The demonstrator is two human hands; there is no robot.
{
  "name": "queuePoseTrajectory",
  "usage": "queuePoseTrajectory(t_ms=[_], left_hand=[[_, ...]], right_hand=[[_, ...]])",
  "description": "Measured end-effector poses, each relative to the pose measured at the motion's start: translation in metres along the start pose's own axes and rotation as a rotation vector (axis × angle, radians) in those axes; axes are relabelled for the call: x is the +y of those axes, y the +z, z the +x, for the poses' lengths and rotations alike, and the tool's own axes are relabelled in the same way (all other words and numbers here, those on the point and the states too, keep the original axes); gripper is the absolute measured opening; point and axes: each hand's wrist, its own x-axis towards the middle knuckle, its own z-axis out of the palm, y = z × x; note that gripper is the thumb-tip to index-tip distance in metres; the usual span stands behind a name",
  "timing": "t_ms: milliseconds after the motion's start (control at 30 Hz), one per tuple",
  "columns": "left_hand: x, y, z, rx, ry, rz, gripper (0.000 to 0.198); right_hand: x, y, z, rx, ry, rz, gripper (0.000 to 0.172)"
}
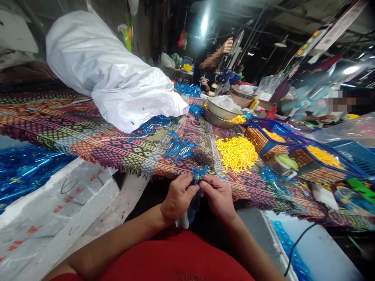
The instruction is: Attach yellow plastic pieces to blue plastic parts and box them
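Head view: left hand (178, 197) and right hand (218, 197) close together, fingers curled, both pinching a strip of shiny blue cellophane (197, 175) just off the edge of a woven cloth (96, 144). Nearby on the cloth, loose blue cellophane bunches (178, 149), a heap of yellow plastic pieces (236, 154), and a blue basket (265, 140).

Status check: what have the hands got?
Left hand and right hand pinching blue cellophane piece. Yellow plastic pieces heaped beyond, on patterned cloth.
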Motion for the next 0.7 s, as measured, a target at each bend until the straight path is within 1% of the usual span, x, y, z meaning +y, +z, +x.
queuePoseTrajectory(t_ms=[133,300,500,600,700], left_hand=[[-0.0041,-0.0002,0.0010,-0.039,0.040,0.030,0.015],[-0.0040,-0.0026,0.0012,-0.068,0.051,0.019,0.012],[-0.0060,0.0000,0.0017,-0.038,0.031,0.013,0.014],[-0.0072,0.0000,0.0025,-0.039,0.019,0.012,0.014],[-0.0052,-0.0018,0.0039,-0.048,-0.035,-0.023,0.014]], right_hand=[[0.0004,0.0006,-0.0001,0.022,-0.007,-0.010,0.010],[0.0013,0.0016,-0.0006,0.017,-0.043,-0.115,0.009],[0.0050,0.0022,0.0008,0.039,-0.060,-0.115,0.010],[0.0055,0.0020,0.0019,0.036,-0.038,-0.115,0.010],[0.0037,0.0006,0.0039,0.027,-0.004,-0.089,0.011]])
